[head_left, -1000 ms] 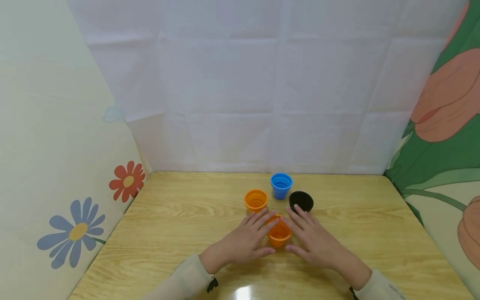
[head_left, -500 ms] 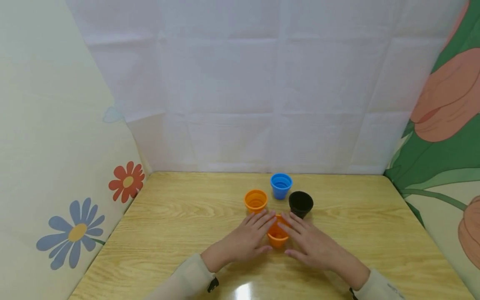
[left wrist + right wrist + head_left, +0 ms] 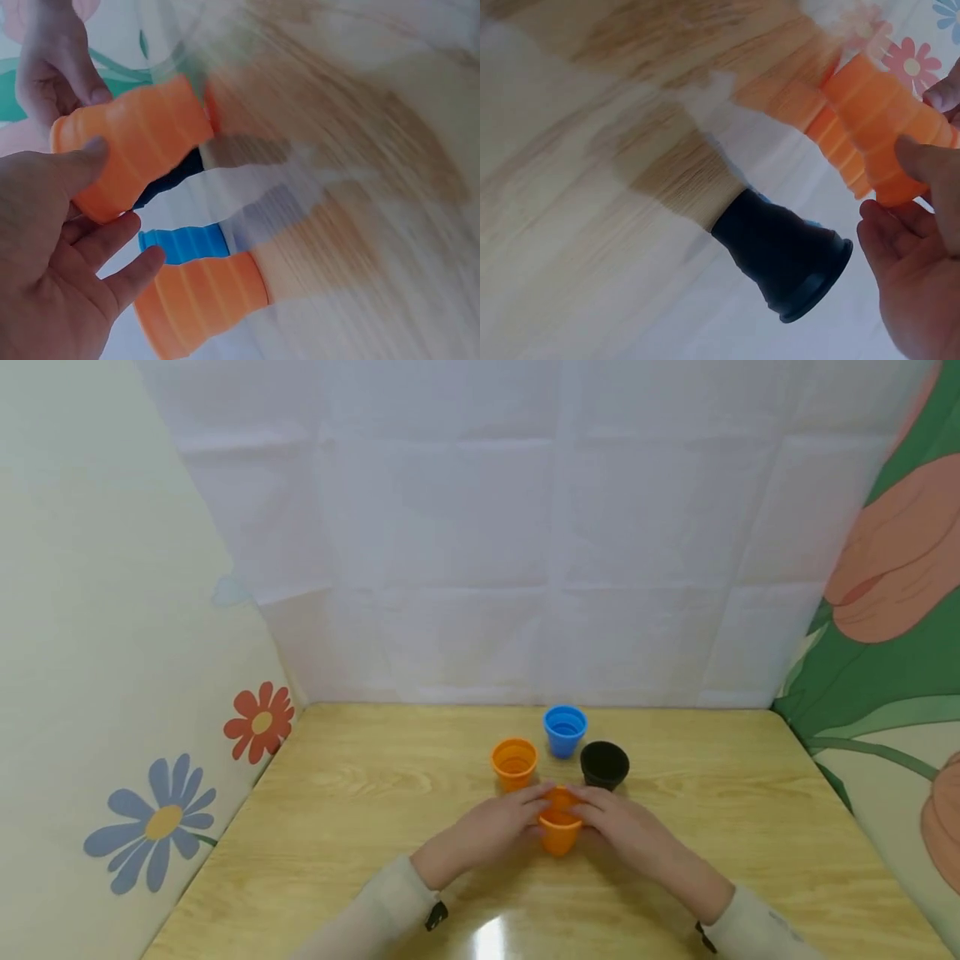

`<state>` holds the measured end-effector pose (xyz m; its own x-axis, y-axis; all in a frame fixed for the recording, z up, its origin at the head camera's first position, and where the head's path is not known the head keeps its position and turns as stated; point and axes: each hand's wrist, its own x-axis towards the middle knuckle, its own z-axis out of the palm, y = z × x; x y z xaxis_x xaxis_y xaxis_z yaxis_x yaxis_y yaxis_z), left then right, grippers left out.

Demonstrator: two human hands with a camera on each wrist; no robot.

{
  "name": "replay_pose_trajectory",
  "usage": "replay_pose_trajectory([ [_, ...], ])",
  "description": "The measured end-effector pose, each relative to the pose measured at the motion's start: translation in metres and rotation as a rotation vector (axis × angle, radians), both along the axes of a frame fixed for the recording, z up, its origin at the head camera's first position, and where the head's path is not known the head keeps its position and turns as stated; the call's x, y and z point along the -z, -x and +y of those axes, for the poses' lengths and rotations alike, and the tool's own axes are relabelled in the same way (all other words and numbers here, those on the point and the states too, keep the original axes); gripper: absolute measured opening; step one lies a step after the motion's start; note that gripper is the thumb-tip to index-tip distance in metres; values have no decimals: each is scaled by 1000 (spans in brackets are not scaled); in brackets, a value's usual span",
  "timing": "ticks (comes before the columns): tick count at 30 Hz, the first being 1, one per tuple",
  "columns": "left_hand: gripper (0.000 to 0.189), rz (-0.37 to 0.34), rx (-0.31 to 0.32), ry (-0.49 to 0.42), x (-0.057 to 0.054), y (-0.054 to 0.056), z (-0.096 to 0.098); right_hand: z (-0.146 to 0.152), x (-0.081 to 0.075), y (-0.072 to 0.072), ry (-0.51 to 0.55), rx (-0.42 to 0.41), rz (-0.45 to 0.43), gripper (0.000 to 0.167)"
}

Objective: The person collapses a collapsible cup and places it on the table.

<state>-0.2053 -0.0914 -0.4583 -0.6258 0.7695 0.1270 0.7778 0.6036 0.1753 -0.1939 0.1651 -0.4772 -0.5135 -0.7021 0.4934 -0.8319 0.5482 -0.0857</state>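
Note:
The nearest orange ribbed cup point(image 3: 560, 836) stands upright between both hands, its mouth up. My left hand point(image 3: 491, 831) grips its left side near the rim, thumb on the near side and fingers beyond. From the other side my right hand point(image 3: 626, 827) holds the same cup, its thumb pressed to the ribbed wall in the right wrist view. Whether the cup's base touches the table is hard to tell. Just behind stand a second orange cup point(image 3: 514, 762) on the left, a black cup point(image 3: 604, 763) on the right, and a blue cup point(image 3: 565, 730) farthest back.
The cups are on a glossy wood-grain table point(image 3: 360, 777) that mirrors them. A white cloth point(image 3: 480, 568) hangs along its back edge. Flower-printed panels point(image 3: 150, 652) flank it on the left and right.
Both hands, spread beside the near orange cup before, have closed in and now grip its rim and sides. The other cups stay where they were; the view shifts slightly.

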Motion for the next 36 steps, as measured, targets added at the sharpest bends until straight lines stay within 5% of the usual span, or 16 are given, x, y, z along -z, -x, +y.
replay_pose_trajectory([
  [5,38,-126,-32,-96,-4,4,1,5,-5,0,103,13,-74,36],
  [13,36,-264,-73,-244,-8,-1,-3,5,-9,-5,244,12,-462,32],
  [17,35,-336,-69,-310,-9,-2,-5,4,-10,-5,329,-19,-583,27],
  [25,32,-429,-45,-388,-7,-4,-5,-1,-7,-6,383,-34,-601,18],
  [36,16,-359,-76,-409,-4,-5,-7,-8,-9,-13,268,12,-532,12],
])
